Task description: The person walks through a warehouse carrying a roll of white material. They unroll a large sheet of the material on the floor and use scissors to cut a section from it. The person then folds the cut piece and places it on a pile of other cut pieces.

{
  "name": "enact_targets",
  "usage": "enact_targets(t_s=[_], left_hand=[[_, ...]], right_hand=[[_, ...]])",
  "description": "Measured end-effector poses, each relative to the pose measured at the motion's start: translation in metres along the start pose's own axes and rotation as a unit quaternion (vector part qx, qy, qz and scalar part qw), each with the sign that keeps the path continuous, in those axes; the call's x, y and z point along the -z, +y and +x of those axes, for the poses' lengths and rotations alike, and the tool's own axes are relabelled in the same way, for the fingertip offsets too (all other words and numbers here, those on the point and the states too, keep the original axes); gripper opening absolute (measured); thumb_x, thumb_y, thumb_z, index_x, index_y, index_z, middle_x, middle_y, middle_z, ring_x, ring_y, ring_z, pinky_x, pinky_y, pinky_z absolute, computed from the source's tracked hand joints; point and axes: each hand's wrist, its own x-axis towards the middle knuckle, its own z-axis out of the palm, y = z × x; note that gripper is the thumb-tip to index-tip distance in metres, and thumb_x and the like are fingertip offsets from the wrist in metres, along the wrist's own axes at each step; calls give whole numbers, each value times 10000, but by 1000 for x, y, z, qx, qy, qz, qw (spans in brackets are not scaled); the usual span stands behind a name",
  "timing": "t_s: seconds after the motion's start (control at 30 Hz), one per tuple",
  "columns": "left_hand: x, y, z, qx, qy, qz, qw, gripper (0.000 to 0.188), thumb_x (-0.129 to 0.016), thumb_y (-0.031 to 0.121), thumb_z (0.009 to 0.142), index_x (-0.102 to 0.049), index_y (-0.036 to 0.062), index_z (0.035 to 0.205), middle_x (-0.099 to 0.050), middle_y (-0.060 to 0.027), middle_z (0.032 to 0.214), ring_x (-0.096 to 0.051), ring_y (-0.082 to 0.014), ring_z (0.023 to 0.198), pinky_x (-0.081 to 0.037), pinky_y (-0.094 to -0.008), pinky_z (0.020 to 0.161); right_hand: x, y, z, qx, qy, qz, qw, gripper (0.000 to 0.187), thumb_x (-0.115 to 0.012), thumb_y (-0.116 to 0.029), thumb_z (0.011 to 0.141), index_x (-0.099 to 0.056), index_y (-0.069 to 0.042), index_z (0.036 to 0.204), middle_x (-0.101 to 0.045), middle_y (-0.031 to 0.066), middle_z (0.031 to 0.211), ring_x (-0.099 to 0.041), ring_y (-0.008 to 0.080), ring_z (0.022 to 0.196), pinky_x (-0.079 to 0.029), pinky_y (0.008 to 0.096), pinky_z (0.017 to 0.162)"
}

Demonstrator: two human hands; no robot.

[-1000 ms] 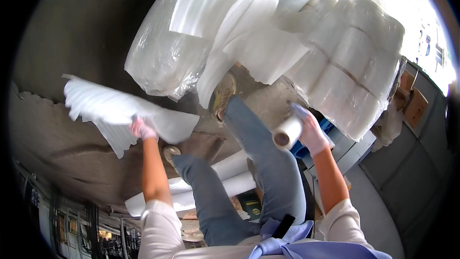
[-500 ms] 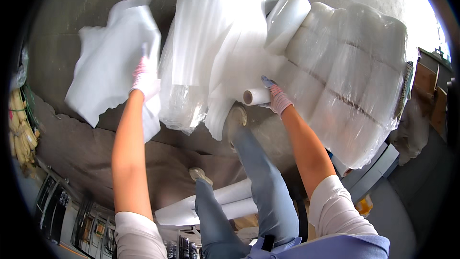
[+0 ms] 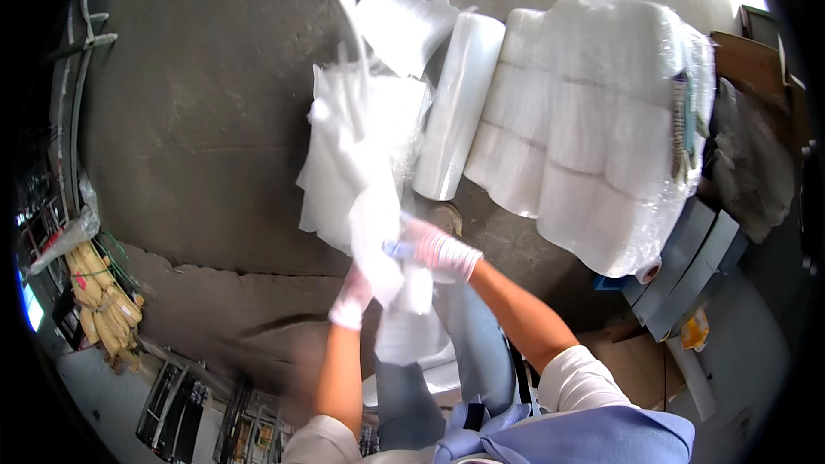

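Observation:
A white foam sheet (image 3: 375, 232), bunched lengthwise and blurred by motion, hangs in front of my legs and stretches away from me. My left hand (image 3: 351, 299), in a pale glove, is closed on the near part of the bunch. From the other side my right hand (image 3: 440, 249), in a pink-and-white glove, grips the same sheet, its fingers partly covered by the foam. Just beyond lies a pile of white foam sheets (image 3: 322, 193) on the floor. A thick white roll (image 3: 460, 107) lies to the right of the pile.
A large bundle of film-wrapped white rolls (image 3: 593, 120) fills the right side. A small roll (image 3: 649, 271) sits at its near end, beside grey boxes (image 3: 687, 279). Yellowish bundles (image 3: 103, 301) and metal racks (image 3: 163, 404) stand at the left. Brown sheeting (image 3: 223, 309) covers the near floor.
My hands have come together in front of my legs, bunching the foam sheet. My right hand has let go of the small roll. The view has shifted, and the floor pile looks lower and smaller.

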Motion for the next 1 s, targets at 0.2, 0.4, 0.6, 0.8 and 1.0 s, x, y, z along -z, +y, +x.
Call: enact_targets(t_s=[0.2, 0.4, 0.6, 0.8, 1.0], left_hand=[[94, 180, -149, 134, 178, 64, 973, 393, -589, 205, 787, -506, -5, 1109, -551, -112, 1059, -537, -237, 966, -438, -342, 845], [225, 293, -143, -12, 232, -451, 862, 322, -528, 246, 816, -552, 38, 1061, -587, -83, 1012, -549, -201, 943, -426, -342, 861], [385, 416, -68, -28, 190, -481, 855, 326, -608, 290, 740, -586, 70, 979, -600, -65, 917, -576, -198, 804, -471, -318, 721], [519, 579, 2, -156, 378, -269, 872, 337, -681, 183, 694, -546, -29, 919, -577, -54, 724, -520, -163, 656, -448, -322, 604], [687, 705, 124, -344, 505, -211, 763, 415, -723, 267, 617, -524, -64, 769, -577, -112, 724, -516, -208, 640, -444, -331, 599]], right_hand=[[-210, -125, -47, 13, -51, -432, 900, 585, -551, -367, 753, -421, -35, 1216, -581, 255, 912, -565, 363, 870, -437, 372, 783], [-351, -226, 17, 64, -128, -444, 884, 288, -532, -202, 750, -545, -5, 960, -588, 154, 644, -591, 259, 641, -462, 342, 588], [-458, -386, 124, 65, -60, -487, 869, 344, -569, -247, 748, -532, 23, 956, -581, 113, 704, -540, 193, 634, -431, 337, 601], [-528, -549, 164, 245, -64, -335, 908, 529, -571, -247, 824, -393, -48, 1281, -544, 10, 765, -501, 98, 696, -428, 253, 667], [-444, -688, 158, 363, 62, -157, 916, 485, -602, -260, 820, -458, -56, 1236, -549, -21, 733, -491, 50, 669, -394, 191, 582]])
